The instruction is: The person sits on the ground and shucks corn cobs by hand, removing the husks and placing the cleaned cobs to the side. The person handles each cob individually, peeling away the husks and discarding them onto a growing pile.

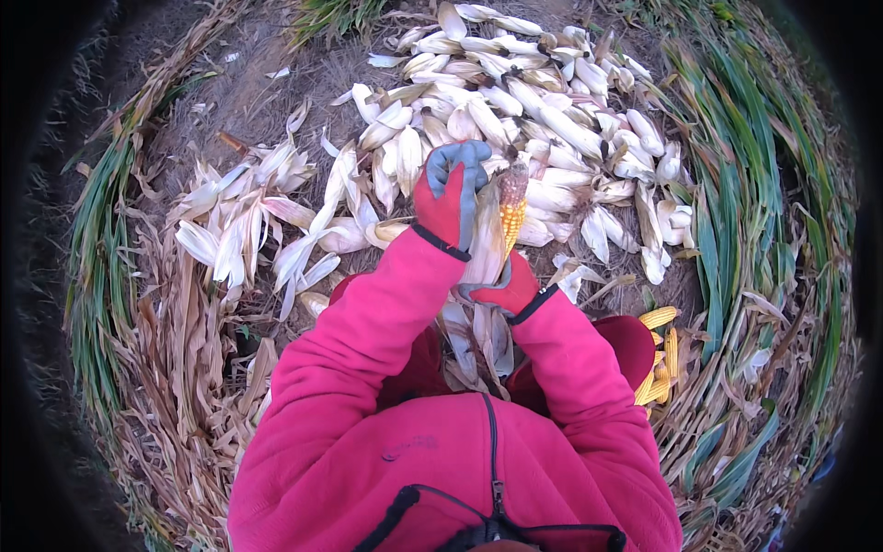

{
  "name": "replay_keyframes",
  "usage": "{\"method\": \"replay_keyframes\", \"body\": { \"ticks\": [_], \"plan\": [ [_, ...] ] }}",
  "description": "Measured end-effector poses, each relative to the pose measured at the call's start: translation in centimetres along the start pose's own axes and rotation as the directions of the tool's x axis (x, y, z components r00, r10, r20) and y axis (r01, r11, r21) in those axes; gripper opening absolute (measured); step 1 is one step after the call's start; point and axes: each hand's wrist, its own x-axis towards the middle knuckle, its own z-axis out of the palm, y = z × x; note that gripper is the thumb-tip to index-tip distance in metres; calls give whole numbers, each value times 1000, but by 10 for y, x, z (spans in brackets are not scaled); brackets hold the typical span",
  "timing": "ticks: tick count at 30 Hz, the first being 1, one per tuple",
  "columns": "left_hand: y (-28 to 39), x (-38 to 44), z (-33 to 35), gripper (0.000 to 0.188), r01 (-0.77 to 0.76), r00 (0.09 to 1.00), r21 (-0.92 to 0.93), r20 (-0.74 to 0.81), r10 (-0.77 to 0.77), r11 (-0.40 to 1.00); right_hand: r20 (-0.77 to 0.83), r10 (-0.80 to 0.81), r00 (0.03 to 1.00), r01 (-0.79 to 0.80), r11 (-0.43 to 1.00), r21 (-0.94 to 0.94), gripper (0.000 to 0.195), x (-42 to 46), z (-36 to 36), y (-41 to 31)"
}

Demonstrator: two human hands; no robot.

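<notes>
My right hand, in a red and grey glove, grips the lower part of a half-husked ear of maize. Yellow kernels and a brownish tip show on the ear's right side, while pale husk leaves still cover its left. Beside the upper left of the ear is my left hand, gloved the same way, with its fingers curled. Whether those fingers pinch a husk leaf cannot be told. Loose dry husks hang between my legs, below the right hand.
A large heap of maize ears in pale husks lies ahead. Pulled-off husks lie at left. Several bare yellow cobs rest beside my right knee. Green and dry stalks line the right side, with more stalks at far left.
</notes>
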Motion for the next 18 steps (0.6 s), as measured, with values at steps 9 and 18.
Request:
{"method": "replay_keyframes", "body": {
  "ticks": [9, 18],
  "plan": [
    [-2, 9, -12, 45, -532, 790, 293, 509, 341, 794, -15, -99, 995, 100, 994, 51, 74, 1, -6, -6],
    [-12, 0, -6, 10, -204, 940, 56, 291, 179, 977, -18, -76, 997, 78, 985, 156, 71, 2, -8, 1]
  ]
}}
